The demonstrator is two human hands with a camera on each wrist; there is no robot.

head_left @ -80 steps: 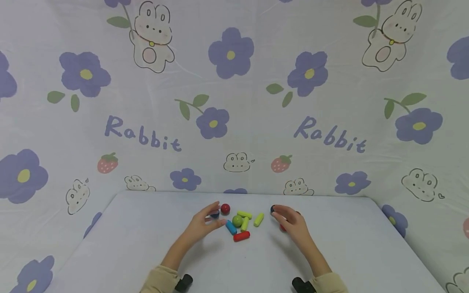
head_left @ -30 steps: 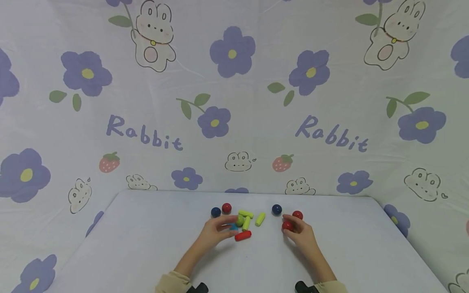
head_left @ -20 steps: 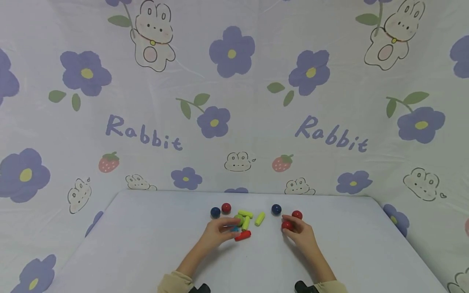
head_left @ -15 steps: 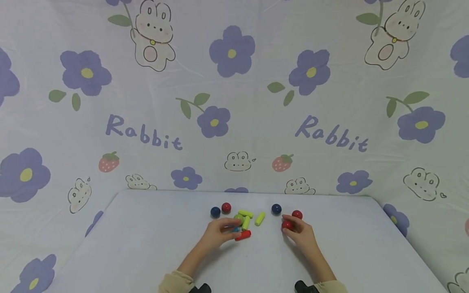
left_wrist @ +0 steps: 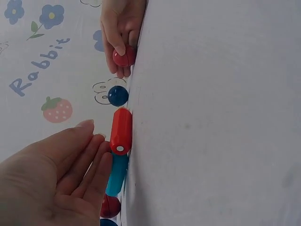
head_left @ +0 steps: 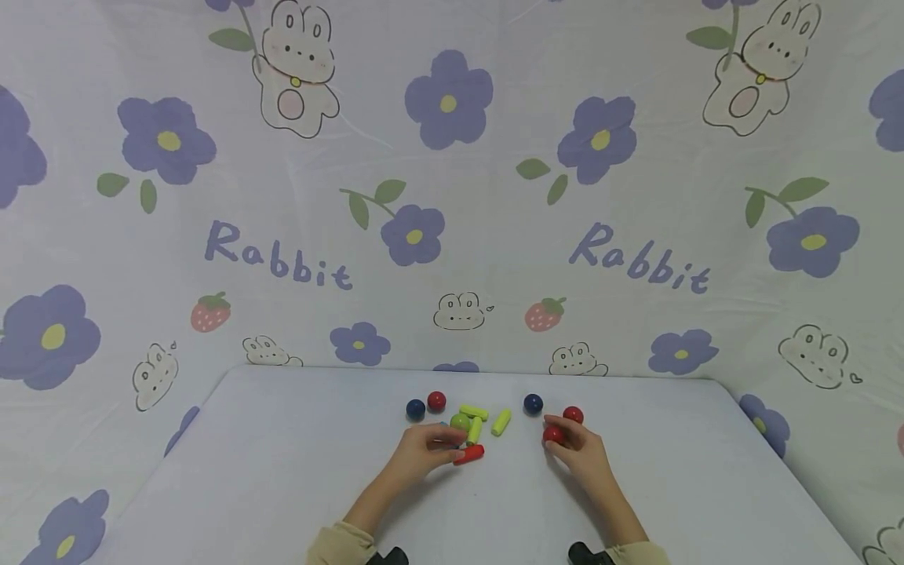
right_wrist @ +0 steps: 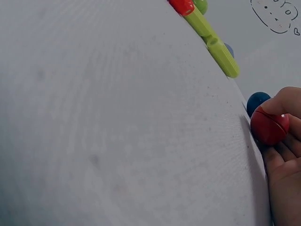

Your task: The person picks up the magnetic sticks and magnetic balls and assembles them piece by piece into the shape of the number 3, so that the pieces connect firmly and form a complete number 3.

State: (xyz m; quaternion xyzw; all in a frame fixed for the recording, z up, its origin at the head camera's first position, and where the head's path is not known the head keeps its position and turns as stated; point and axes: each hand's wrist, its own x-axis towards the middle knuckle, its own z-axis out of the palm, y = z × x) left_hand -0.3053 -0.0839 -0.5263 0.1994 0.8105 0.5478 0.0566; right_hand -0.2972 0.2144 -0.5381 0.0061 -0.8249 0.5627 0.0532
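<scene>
My left hand (head_left: 421, 453) has its fingers loosely extended at the left end of a short red rod (head_left: 472, 454), covering most of a blue rod (left_wrist: 116, 175). In the left wrist view the thumb stands apart from the red rod; whether the fingertips touch it I cannot tell. Thumb and fingers of my right hand (head_left: 585, 459) grip a red ball (right_wrist: 270, 126) low at the table. Just behind that hand lies a second red ball (head_left: 574, 414). A green ball (head_left: 460, 422) sits beyond the left fingertips, beside a yellow-green rod (head_left: 475, 431).
Two more yellow-green rods lie on the white table (head_left: 282, 455), one of them a separate rod (head_left: 501, 422). At the back left are a dark blue ball (head_left: 416, 410) and a red one (head_left: 436, 402). Another dark blue ball (head_left: 533, 404) is right of centre. A patterned cloth hangs behind.
My left hand has moved right, from the left dark blue ball to the blue and red rods. The right hand has come down from the right dark blue ball and holds the nearer red ball.
</scene>
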